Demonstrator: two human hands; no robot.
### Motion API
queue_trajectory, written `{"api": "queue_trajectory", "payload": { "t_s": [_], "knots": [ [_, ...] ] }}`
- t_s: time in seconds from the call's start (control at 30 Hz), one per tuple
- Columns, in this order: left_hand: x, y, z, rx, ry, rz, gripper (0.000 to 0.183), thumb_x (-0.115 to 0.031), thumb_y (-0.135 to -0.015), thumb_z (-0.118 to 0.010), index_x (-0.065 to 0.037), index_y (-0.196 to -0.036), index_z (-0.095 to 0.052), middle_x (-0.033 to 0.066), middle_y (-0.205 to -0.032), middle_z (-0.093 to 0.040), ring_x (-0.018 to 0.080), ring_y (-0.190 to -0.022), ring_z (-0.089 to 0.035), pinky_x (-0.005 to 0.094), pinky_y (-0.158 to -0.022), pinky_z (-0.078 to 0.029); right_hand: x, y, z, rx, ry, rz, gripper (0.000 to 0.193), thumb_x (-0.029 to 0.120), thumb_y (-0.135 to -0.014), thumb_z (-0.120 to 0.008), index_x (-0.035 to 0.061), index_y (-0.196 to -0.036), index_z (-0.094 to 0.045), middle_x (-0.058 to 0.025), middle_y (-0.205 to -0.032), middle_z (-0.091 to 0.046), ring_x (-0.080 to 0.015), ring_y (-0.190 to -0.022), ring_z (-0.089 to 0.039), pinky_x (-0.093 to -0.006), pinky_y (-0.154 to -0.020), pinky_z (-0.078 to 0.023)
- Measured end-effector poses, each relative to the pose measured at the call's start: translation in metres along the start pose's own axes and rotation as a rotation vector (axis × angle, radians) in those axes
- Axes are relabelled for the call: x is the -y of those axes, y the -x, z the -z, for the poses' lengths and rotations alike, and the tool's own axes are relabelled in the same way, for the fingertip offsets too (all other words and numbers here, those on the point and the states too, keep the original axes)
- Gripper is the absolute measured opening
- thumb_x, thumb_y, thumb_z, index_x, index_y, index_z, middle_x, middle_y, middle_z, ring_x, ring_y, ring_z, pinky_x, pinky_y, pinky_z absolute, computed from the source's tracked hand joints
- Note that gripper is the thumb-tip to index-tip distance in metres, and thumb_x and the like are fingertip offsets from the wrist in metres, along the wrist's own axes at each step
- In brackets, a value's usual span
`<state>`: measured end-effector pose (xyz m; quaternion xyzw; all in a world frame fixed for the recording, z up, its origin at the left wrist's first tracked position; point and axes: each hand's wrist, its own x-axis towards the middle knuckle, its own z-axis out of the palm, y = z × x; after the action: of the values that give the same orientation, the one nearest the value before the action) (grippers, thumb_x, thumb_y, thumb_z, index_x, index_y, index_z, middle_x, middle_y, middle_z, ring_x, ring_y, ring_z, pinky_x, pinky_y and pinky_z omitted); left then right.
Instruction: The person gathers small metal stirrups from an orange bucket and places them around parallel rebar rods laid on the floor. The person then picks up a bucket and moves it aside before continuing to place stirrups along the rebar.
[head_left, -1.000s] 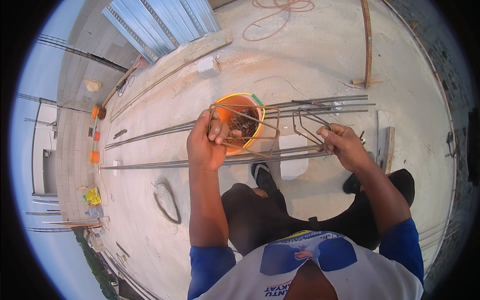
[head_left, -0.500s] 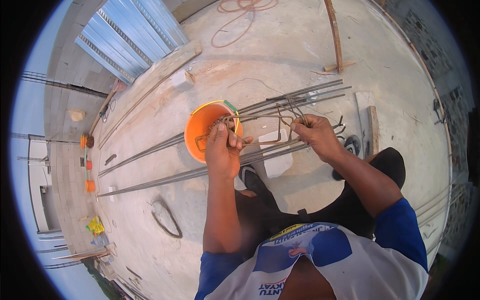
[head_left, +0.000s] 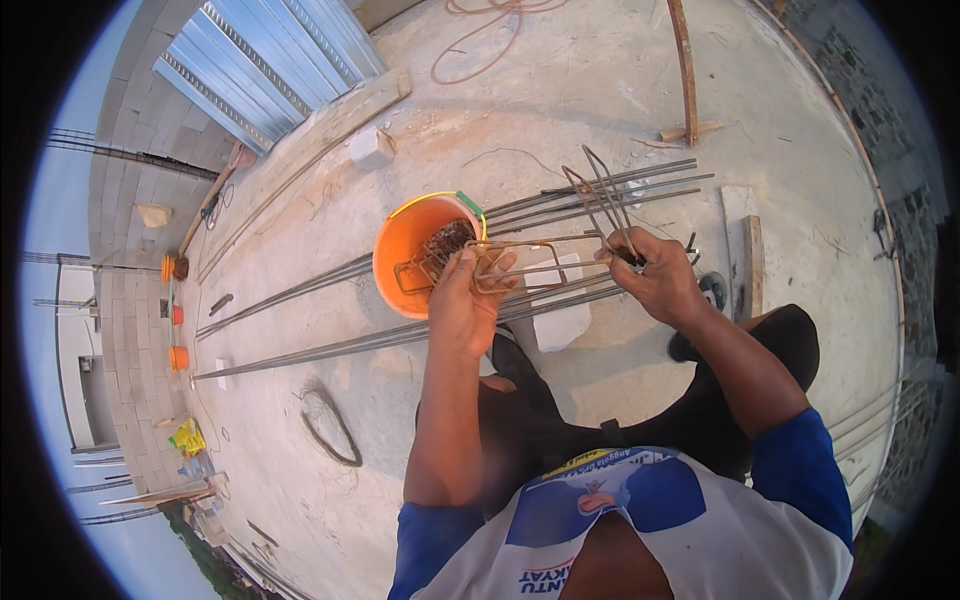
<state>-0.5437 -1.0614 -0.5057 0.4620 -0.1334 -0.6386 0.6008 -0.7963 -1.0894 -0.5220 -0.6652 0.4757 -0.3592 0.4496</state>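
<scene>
Bent steel stirrups (head_left: 520, 243) in rectangular loops stretch between my hands. My left hand (head_left: 463, 310) is closed round several of them, in front of an orange bucket (head_left: 393, 248). At the right, my right hand (head_left: 655, 278) grips other stirrups (head_left: 608, 190) that stick up and away from me. The bucket has a yellow handle with a green grip, and a dark wire bundle (head_left: 450, 240) shows at its mouth. Which loops belong to which hand is partly hidden by the fingers.
Long steel bars (head_left: 300, 352) lie across the concrete floor beneath my hands, over a pale block (head_left: 562, 325). A wood plank (head_left: 751, 262) lies at the right and a bent loop (head_left: 335, 440) at the left. Blue metal sheeting (head_left: 265, 70) stands at the far left.
Some stirrups by my right hand have swung upward and now stand out above it. My right hand has shifted slightly to the right; the left has moved slightly right too.
</scene>
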Motion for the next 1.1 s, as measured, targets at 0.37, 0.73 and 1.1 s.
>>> {"api": "queue_trajectory", "payload": {
  "t_s": [0.37,0.73,1.1],
  "knots": [
    [-0.011,0.011,-0.004,0.048,-0.59,0.028,0.02,-0.007,-0.098,-0.045,0.002,-0.115,-0.052,0.0146,-0.108,-0.064,0.0216,-0.095,-0.065,0.0377,-0.085,-0.053,-0.003,-0.003,0.009,0.1,-0.094,-0.068,0.025,0.007,-0.09,-0.055,0.004,-0.113,-0.065,-0.0134,-0.085,-0.067,-0.0182,-0.071,-0.064,-0.0308,-0.069,-0.05],
    [-0.009,0.006,0.002,0.145,-0.121,-0.007,0.017,-0.017,-0.101,-0.045,-0.003,-0.105,-0.053,-0.0002,-0.069,-0.047,0.0145,-0.062,-0.052,0.0416,-0.091,-0.05,-0.028,-0.014,0.015,0.031,0.093,-0.21,0.024,0.016,-0.092,-0.051,-0.0017,-0.104,-0.063,-0.0159,-0.081,-0.062,-0.0262,-0.07,-0.06,-0.0355,-0.069,-0.049],
    [-0.016,0.012,0.01,0.249,-0.799,0.069,0.017,-0.012,-0.096,-0.054,0.0,-0.107,-0.06,0.0065,-0.082,-0.062,0.0169,-0.08,-0.062,0.033,-0.084,-0.048,-0.022,-0.014,0.028,0.136,0.341,-0.203,0.024,0.019,-0.094,-0.056,-0.003,-0.097,-0.063,-0.0154,-0.073,-0.063,-0.0224,-0.071,-0.061,-0.0354,-0.069,-0.048]
  ]
}}
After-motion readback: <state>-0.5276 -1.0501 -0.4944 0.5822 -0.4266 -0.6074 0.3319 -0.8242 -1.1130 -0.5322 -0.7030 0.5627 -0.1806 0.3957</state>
